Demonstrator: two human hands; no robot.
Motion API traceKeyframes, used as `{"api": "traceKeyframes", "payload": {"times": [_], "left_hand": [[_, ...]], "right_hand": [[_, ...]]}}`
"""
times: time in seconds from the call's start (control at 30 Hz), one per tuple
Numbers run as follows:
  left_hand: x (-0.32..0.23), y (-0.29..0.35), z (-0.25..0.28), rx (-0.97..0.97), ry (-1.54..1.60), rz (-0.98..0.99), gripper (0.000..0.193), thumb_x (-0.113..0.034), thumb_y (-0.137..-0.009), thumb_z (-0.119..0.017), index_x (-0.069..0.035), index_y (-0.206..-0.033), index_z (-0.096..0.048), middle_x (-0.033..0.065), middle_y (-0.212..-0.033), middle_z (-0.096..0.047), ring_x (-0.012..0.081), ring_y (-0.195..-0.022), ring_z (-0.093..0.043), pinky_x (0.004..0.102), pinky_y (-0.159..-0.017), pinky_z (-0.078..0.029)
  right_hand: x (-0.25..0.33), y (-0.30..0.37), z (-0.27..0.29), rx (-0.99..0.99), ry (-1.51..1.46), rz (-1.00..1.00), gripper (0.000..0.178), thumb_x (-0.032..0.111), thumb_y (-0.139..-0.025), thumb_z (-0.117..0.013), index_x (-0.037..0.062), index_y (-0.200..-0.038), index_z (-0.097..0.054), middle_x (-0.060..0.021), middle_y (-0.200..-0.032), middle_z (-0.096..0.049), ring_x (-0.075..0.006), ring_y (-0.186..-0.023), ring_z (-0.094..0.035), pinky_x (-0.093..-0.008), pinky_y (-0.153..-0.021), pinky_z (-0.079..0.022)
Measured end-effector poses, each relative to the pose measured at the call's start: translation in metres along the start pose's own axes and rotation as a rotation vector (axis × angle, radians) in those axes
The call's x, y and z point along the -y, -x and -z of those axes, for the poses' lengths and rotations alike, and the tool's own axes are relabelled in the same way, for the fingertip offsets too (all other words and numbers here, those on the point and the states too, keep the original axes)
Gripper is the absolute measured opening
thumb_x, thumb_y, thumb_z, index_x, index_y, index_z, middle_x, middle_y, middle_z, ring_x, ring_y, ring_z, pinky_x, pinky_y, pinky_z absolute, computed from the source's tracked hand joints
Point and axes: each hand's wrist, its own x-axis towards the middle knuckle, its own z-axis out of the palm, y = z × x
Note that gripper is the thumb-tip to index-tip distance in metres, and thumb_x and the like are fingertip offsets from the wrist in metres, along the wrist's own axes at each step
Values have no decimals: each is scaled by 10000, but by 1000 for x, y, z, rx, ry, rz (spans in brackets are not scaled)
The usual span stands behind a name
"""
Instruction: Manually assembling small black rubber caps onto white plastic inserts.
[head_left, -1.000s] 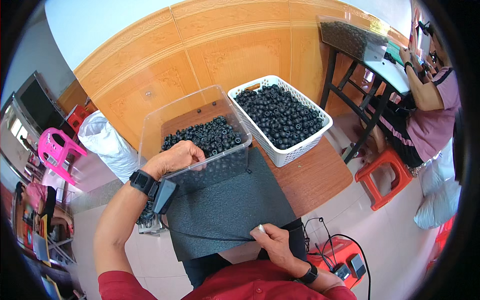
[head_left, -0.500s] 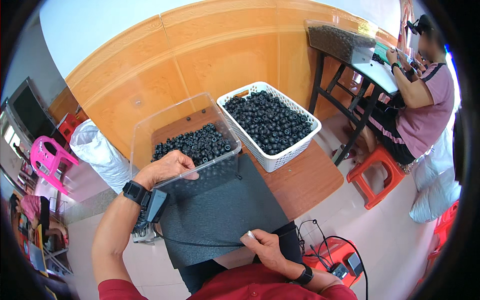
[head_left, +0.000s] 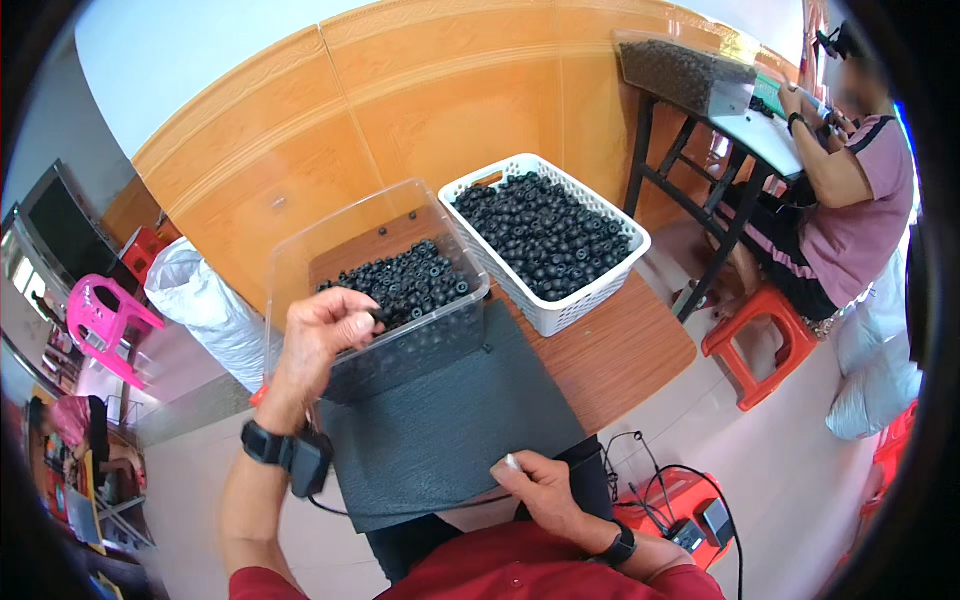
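Black: saw 1 small piece point(head_left: 377, 314) pinched in the fingers of the left hand point(head_left: 325, 325), against the thumb tip, in view over the near side of the clear bin point(head_left: 440, 338); couldn't make out its long axis. Saw left wrist bent rightward; right hand point(head_left: 545, 490) farther off, curled low by the dark mat point(head_left: 450, 400), couldn't tell whether gripping anything.

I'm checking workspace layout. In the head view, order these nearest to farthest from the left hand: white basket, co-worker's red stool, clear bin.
1. Clear bin: next to the left hand.
2. White basket: right of the bin.
3. Red stool: far right, under the co-worker.
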Motion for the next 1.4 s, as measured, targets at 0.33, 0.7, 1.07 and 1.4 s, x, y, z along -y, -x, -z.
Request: {"api": "traceKeyframes", "payload": {"times": [0.33,0.7,1.07,1.4], "left_hand": [[33,90,-73,65,383,71,234,-85,-836,-789,19,-1025,-699,67,-906,-671,135,-754,-631,266,-710,-527],[34,114,-102,209,-413,-272,222,-61,-770,-815,-5,-966,-725,54,-869,-650,133,-745,-572,271,-697,-465],[54,127,-121,110,165,-65,268,-91,-794,-819,-23,-1040,-735,18,-932,-634,94,-827,-551,230,-694,-434],[59,130,-140,-7,357,-61,286,-84,-808,-810,2,-1067,-729,66,-1012,-640,146,-923,-588,267,-822,-472]], "right_hand": [[11,-5,-5,-9,32,65,141,136,-947,-676,-3,-945,-658,41,-746,-561,-21,-716,-481,-221,-601,-414],[23,-16,-10,5,-63,151,138,147,-979,-647,13,-986,-680,60,-796,-577,-10,-718,-465,-198,-613,-382],[20,-15,-5,110,-411,-70,185,183,-1002,-611,17,-925,-640,59,-649,-457,-28,-550,-360,-217,-486,-265],[15,-16,-6,106,-378,-81,293,283,-1000,-640,65,-806,-607,83,-651,-464,-6,-596,-370,-213,-500,-269]]}}
